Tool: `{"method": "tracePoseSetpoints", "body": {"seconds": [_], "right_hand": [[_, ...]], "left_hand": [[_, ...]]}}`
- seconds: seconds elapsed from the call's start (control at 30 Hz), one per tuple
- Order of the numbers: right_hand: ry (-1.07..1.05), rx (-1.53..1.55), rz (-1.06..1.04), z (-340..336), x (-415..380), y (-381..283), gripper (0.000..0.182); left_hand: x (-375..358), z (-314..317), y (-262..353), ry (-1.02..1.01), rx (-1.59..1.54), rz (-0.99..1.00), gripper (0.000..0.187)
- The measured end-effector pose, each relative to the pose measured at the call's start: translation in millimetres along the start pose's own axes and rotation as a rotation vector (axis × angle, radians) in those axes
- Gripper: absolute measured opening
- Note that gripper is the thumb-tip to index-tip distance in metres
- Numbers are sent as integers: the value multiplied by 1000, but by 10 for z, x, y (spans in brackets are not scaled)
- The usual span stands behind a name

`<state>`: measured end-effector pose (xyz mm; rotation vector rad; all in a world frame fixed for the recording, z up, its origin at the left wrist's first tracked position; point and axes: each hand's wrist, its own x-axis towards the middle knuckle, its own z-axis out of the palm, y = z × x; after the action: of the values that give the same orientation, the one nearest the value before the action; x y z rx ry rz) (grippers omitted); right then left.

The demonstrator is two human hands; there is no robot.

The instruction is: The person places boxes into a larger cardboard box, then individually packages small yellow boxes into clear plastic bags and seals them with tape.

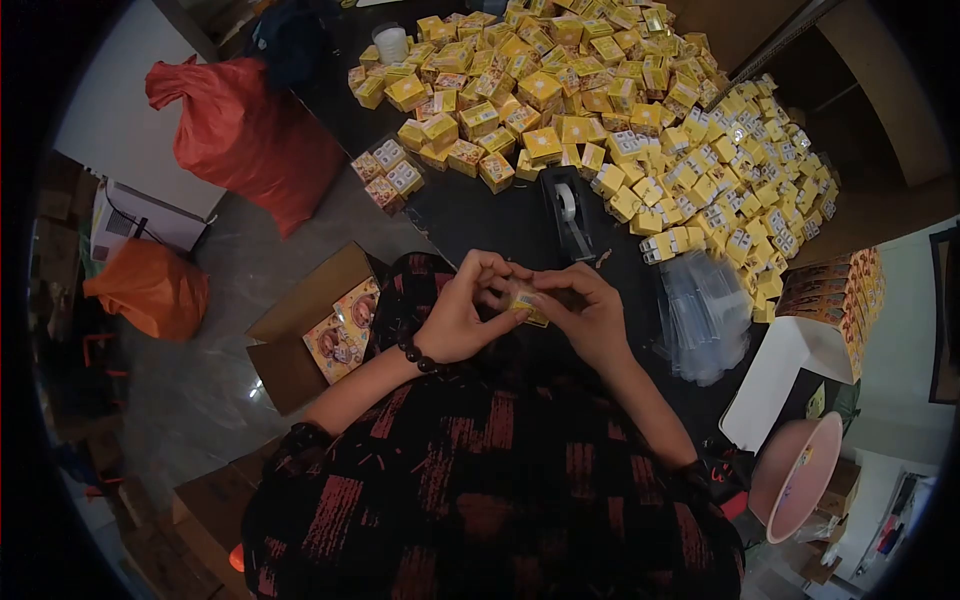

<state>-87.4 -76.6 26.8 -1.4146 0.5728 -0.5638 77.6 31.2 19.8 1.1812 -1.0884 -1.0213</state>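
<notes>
A small yellow box is pinched between my two hands, close to my body at the table's near edge. My left hand, with a dark bead bracelet at the wrist, grips it from the left. From the right, my right hand presses its thumb and fingers on it. Something clear, perhaps film, seems to show at its top, but I cannot make it out. Just beyond my hands stands a black tape dispenser. Flat clear plastic bags are stacked right of my right hand.
A large heap of yellow boxes covers the far table, with smaller yellow pieces to the right. Printed display boxes stand at the right, above a pink basin. An open carton and a red sack are at left.
</notes>
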Motion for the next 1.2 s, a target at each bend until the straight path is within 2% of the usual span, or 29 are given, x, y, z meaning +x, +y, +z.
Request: {"method": "tracePoseSetpoints", "body": {"seconds": [0.03,0.17,0.27,0.43,0.57,0.67,0.73,0.87,0.93,0.97,1.03,1.07,1.13,1.17,1.2], "right_hand": [[24,-161,-36,10,3,-4,13],[69,-44,55,-6,19,-18,12],[-9,-29,-22,-38,25,-48,11],[-4,-184,-54,-63,11,-63,10],[5,-195,16,-99,36,-27,10],[-45,-238,-6,-142,55,-36,12],[-148,-182,-75,-162,71,-72,14],[-216,-227,-156,-207,106,-140,15],[-288,-426,-141,-253,171,-193,15],[-149,-542,-106,-316,236,-208,14],[195,-807,-68,-660,518,-120,16],[402,-953,-66,-961,716,71,18],[631,-1335,-352,-1369,991,312,29],[632,-1333,-356,-1417,1071,324,29],[610,-1427,-249,-1445,1133,330,34]], "left_hand": [[1,-7,0,1,7,0,45],[-17,-36,46,-29,98,24,48],[-15,-51,58,-44,72,24,50],[29,-64,45,-112,248,86,53],[58,-62,53,-121,211,52,53],[55,-57,77,-63,163,51,50],[50,-70,63,-67,210,56,50],[72,-136,-15,-128,285,73,52],[73,-120,-74,-80,283,39,42],[70,-111,-118,-86,279,41,42],[56,-119,-238,159,-228,-113,29],[42,-166,-314,171,-312,-116,26],[-23,-247,-359,125,-382,-172,29],[-74,-300,-385,83,-452,-235,31],[-133,-394,-448,16,-303,-252,41]]}}
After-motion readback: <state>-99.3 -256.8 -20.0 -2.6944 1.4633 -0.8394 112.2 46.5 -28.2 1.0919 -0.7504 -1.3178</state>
